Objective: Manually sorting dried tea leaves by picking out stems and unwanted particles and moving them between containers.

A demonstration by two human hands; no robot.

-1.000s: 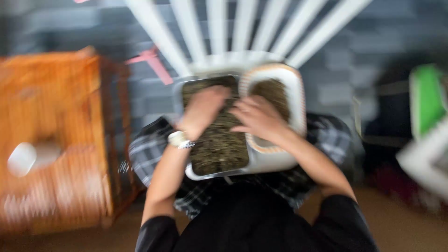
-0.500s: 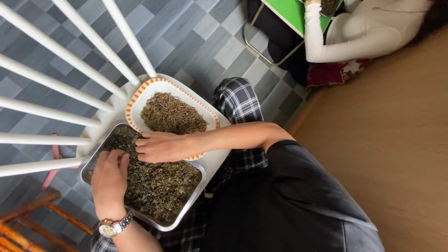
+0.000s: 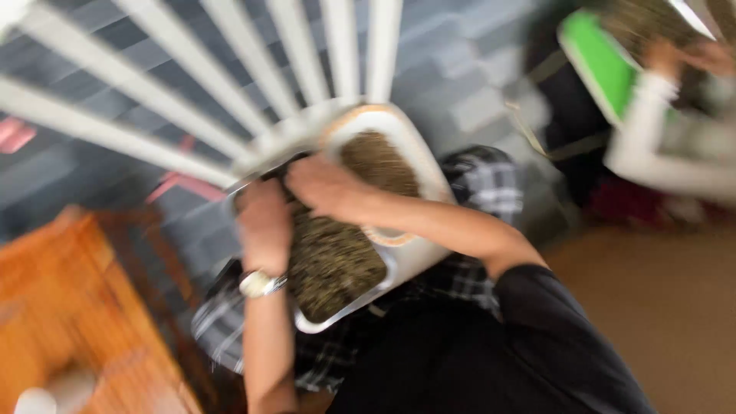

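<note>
A: Entry, near field. What sits closest to you?

B: Your lap, in plaid cloth (image 3: 468, 280) and a dark top (image 3: 491, 360). A metal tray (image 3: 349, 310) rests on it, full of dried leaves (image 3: 330, 261). An orange wooden stand (image 3: 69, 307) is at near left.

A: Your left hand?

B: Your left hand (image 3: 264, 226) lies on the tray's left side, palm down on the leaves, a watch (image 3: 259, 284) at the wrist. The frame is blurred, so I cannot tell whether the fingers are curled on leaves or just resting.

A: Your right hand?

B: Your right hand (image 3: 326, 184) reaches across from the right, set at the far end of the tray, just beside a white dish (image 3: 418, 172) with an orange rim. The dish holds more leaves and overlaps the tray's far right edge. Grip state: cannot tell, same blur.

A: Farther out?

B: White rails (image 3: 253, 69) fan out past the tray over a grey tiled floor (image 3: 460, 77). At far right another person's sleeve (image 3: 667, 165) lies beside a green board (image 3: 602, 61).
</note>
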